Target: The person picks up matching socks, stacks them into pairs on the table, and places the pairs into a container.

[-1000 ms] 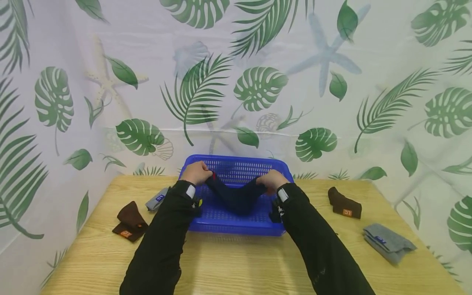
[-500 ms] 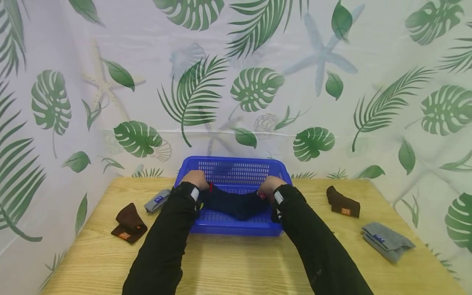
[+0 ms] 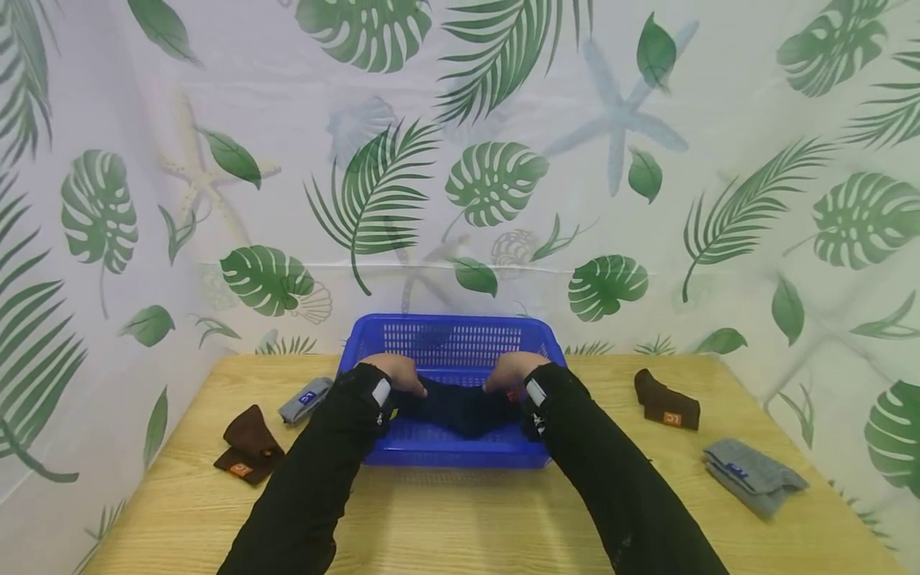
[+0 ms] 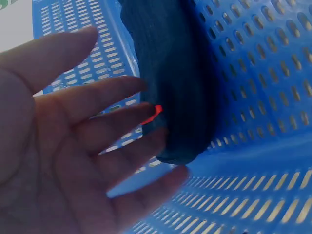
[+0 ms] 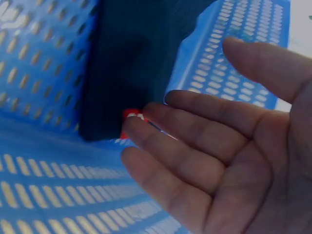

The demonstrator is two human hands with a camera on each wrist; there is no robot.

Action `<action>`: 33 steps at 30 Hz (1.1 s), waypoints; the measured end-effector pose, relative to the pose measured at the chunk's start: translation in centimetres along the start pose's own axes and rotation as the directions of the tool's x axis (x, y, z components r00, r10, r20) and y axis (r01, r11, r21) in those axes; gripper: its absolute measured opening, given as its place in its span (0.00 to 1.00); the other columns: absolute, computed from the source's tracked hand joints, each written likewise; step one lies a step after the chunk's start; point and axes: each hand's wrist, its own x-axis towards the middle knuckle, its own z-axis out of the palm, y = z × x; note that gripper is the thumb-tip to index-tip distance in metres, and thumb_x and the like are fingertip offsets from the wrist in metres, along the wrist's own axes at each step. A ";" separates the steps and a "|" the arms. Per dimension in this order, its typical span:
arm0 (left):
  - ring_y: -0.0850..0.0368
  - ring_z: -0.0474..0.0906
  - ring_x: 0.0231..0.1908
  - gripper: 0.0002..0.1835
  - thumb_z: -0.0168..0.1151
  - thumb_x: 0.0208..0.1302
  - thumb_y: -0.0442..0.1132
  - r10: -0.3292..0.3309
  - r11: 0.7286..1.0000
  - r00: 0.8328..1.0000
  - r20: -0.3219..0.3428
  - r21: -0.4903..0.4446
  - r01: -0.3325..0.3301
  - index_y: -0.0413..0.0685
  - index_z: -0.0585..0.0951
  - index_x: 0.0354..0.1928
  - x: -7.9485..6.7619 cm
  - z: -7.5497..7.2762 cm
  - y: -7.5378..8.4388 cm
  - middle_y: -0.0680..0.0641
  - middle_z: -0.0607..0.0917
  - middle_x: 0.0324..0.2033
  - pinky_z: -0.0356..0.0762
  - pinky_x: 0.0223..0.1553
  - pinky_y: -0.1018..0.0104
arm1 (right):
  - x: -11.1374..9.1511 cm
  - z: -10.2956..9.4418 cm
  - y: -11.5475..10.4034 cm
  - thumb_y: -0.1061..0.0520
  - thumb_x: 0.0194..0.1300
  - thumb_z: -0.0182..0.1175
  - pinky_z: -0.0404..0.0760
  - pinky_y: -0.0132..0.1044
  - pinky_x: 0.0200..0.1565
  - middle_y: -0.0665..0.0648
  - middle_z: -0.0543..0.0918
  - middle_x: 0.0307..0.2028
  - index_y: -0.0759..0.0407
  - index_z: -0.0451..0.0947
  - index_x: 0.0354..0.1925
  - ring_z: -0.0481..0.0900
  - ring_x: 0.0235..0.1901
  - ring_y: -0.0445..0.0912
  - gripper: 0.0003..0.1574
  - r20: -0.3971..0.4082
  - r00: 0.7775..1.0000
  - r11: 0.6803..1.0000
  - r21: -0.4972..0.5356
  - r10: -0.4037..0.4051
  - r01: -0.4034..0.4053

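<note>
A dark navy sock (image 3: pixel 463 409) with red tags lies inside the blue plastic basket (image 3: pixel 460 457), stretched across its floor. At the sock's left end is my left hand (image 3: pixel 397 373); in the left wrist view its fingers (image 4: pixel 117 124) are spread and nearly straight, tips by the sock's edge. My right hand (image 3: pixel 513 372) is at the other end. Its fingers (image 5: pixel 195 141) are extended in the right wrist view, with tips against or just beside the red label (image 5: pixel 131 119). Neither thumb grips the sock. Whether the fingertips touch it cannot be told for certain.
On the wooden table (image 3: pixel 460 519), a brown sock (image 3: pixel 251 443) and a folded grey sock (image 3: pixel 305 401) lie left of the basket. To the right are another brown sock (image 3: pixel 667 401) and grey sock (image 3: pixel 753 477). A leaf-print cloth (image 3: pixel 460 200) hangs behind.
Both hands have lowered the navy sock into the basket and let go of it; their fingers have opened. The view has shifted slightly. The socks on the table have stayed put.
</note>
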 end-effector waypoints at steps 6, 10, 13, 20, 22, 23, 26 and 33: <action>0.46 0.72 0.61 0.28 0.59 0.64 0.58 -0.096 0.994 0.993 0.063 0.063 0.092 0.45 0.80 0.56 -0.7 1.0 -0.8 0.44 0.78 0.59 0.68 0.60 0.47 | -1.7 0.5 -0.2 0.48 0.66 0.61 0.79 0.35 0.36 0.58 0.82 0.35 0.64 0.76 0.40 0.81 0.31 0.46 0.19 0.084 0.996 1.000 -0.016 0.022 -0.021; 0.45 0.73 0.60 0.28 0.57 0.65 0.57 -0.053 0.998 0.998 0.038 -0.040 0.054 0.44 0.79 0.58 -1.3 0.3 -1.2 0.43 0.79 0.58 0.68 0.60 0.47 | -1.8 -0.1 0.1 0.48 0.69 0.57 0.81 0.41 0.45 0.63 0.83 0.44 0.70 0.75 0.52 0.82 0.42 0.51 0.26 0.156 0.987 0.999 -0.006 -0.050 0.051; 0.44 0.74 0.58 0.26 0.55 0.69 0.53 0.079 0.981 0.996 -0.037 -0.176 -0.084 0.40 0.78 0.59 -3.0 -1.7 -1.1 0.41 0.79 0.58 0.72 0.58 0.50 | -2.8 -1.8 0.1 0.48 0.71 0.55 0.82 0.41 0.43 0.64 0.84 0.45 0.69 0.77 0.54 0.82 0.43 0.53 0.26 0.131 0.979 0.985 -0.052 -0.155 0.163; 0.39 0.70 0.62 0.23 0.53 0.73 0.45 0.218 0.884 0.881 -0.421 -0.298 -0.361 0.37 0.74 0.62 -10.9 -5.3 -4.4 0.36 0.76 0.60 0.67 0.61 0.46 | -9.2 -5.3 0.0 0.49 0.72 0.53 0.76 0.50 0.55 0.62 0.82 0.52 0.67 0.77 0.56 0.79 0.54 0.55 0.26 0.000 0.880 0.866 -0.182 -0.474 0.466; 0.37 0.73 0.58 0.22 0.54 0.72 0.43 0.157 0.890 0.857 -0.491 -0.306 -0.339 0.37 0.75 0.61 -13.4 -4.5 -6.4 0.36 0.78 0.58 0.70 0.58 0.43 | -11.6 -4.9 0.3 0.49 0.71 0.55 0.76 0.51 0.54 0.61 0.83 0.51 0.67 0.77 0.56 0.80 0.52 0.54 0.25 -0.027 0.843 0.828 -0.208 -0.537 0.521; 0.37 0.74 0.57 0.21 0.54 0.72 0.43 0.126 0.894 0.851 -0.510 -0.314 -0.321 0.37 0.76 0.60 -14.5 -3.8 -7.5 0.36 0.78 0.57 0.71 0.56 0.42 | -12.8 -4.4 0.6 0.50 0.71 0.55 0.77 0.50 0.53 0.60 0.84 0.50 0.67 0.78 0.56 0.81 0.50 0.53 0.24 -0.046 0.826 0.812 -0.222 -0.562 0.540; 0.35 0.76 0.54 0.19 0.55 0.72 0.42 0.040 0.899 0.851 -0.524 -0.353 -0.260 0.37 0.77 0.58 -16.8 -1.3 -10.6 0.35 0.80 0.54 0.74 0.52 0.42 | -16.1 -2.5 1.4 0.51 0.69 0.58 0.81 0.46 0.46 0.56 0.86 0.44 0.65 0.79 0.53 0.83 0.44 0.48 0.21 -0.078 0.771 0.757 -0.275 -0.632 0.593; 0.32 0.77 0.50 0.16 0.57 0.70 0.39 -0.160 0.891 0.850 -0.502 -0.445 -0.095 0.35 0.79 0.53 -17.6 4.9 -16.1 0.32 0.80 0.51 0.76 0.46 0.43 | -19.7 1.5 2.8 0.52 0.70 0.58 0.82 0.36 0.39 0.50 0.86 0.43 0.59 0.81 0.50 0.82 0.40 0.40 0.16 -0.040 0.727 0.708 -0.268 -0.686 0.653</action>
